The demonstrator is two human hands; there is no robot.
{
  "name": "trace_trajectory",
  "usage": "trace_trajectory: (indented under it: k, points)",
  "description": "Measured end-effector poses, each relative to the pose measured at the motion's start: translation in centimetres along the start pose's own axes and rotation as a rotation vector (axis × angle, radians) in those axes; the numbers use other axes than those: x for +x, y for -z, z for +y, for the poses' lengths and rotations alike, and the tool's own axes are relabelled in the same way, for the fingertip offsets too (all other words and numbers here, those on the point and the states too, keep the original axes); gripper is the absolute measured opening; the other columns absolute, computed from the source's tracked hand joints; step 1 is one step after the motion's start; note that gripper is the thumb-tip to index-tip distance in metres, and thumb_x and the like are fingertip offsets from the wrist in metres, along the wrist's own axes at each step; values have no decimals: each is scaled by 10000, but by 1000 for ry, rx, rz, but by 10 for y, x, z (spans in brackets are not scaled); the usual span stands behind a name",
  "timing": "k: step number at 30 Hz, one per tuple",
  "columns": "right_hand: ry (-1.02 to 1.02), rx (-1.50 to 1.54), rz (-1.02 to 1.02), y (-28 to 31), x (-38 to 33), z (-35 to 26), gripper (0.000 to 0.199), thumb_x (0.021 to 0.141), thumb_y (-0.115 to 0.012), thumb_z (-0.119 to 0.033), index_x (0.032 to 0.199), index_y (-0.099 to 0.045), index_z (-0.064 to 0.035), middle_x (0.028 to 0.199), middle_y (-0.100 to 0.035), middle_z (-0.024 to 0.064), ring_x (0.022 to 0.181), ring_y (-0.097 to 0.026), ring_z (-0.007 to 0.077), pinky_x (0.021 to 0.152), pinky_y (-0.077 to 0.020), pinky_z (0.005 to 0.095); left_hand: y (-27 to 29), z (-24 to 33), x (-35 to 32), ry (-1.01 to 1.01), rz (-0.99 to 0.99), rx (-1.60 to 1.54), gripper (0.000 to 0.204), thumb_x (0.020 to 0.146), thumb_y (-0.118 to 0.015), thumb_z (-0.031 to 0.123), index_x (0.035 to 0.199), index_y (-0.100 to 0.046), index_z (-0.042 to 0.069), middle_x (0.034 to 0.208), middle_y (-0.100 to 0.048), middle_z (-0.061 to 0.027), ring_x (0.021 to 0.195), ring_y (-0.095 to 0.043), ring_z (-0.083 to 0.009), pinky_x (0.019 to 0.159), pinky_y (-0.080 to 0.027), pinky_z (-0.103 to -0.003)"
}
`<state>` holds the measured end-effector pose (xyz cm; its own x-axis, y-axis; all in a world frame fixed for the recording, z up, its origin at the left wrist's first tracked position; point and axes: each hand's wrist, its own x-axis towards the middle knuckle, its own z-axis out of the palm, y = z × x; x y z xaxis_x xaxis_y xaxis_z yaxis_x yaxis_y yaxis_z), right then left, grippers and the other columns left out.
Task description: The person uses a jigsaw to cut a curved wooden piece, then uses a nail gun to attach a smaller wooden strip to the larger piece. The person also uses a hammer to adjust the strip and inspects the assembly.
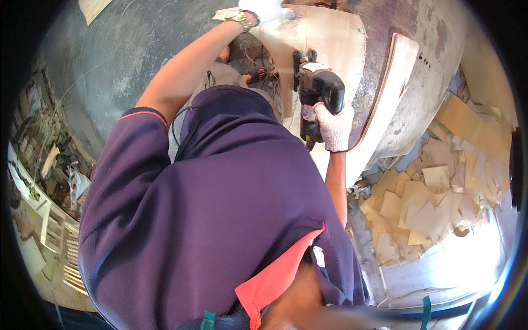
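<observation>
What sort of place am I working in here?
Probably a woodworking shop, judging by the black handheld power tool, the curved-edged pale wooden board and the heap of flat tan sheet scraps.

"What is seen on the right?"

"Tan sheet pieces (412, 206) are heaped there, and the pale floor (404, 283) at the near right is washed out by strong glare (467, 256)."

"And the left?"

"Mixed scraps (51, 159) are strewn there, with a slatted frame (53, 231) placed nearer. Farther off, a mottled grey surface (104, 77) is spread."
</observation>
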<state>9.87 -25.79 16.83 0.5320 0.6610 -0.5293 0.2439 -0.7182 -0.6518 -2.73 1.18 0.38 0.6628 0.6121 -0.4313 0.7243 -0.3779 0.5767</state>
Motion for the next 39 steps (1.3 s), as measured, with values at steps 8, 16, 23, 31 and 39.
trace_trajectory:
  k: [8,16,23,31,39]
  points:
    - [-34,94,-24,-1,3,1,89,857,-711,-76,862,-695,11,686,-655,31,580,-606,107,570,-481,272,-27,15,-46,-280,756,-122,313,775,-719,283,987,-593,90,882,-607,-137,863,-609,-368,770,-482,-498]
    - [17,122,-15,-2,5,7,89,860,-712,-67,849,-697,20,693,-662,39,576,-608,118,566,-490,284,-68,5,-130,-98,286,-400,268,908,-631,362,1024,-730,141,880,-724,-146,850,-712,-377,741,-561,-501]
    - [29,14,23,-3,5,12,87,862,-707,-77,837,-700,6,672,-653,30,568,-603,113,569,-481,279,-91,5,-154,-168,-27,-307,297,930,-624,344,1060,-747,107,864,-726,-182,809,-713,-387,737,-559,-481]
    - [12,-17,1,-3,3,6,116,862,-707,-106,813,-696,-2,654,-639,18,565,-595,105,564,-474,278,-93,12,-153,-221,-140,-260,266,901,-632,311,940,-728,66,840,-704,-194,821,-697,-398,741,-551,-497]
    - [-54,10,-31,0,4,5,257,825,-693,-48,1051,-722,72,927,-746,80,803,-668,128,748,-539,306,-90,17,-154,-254,-227,-319,263,897,-622,301,920,-721,59,827,-696,-204,800,-695,-402,731,-544,-499]
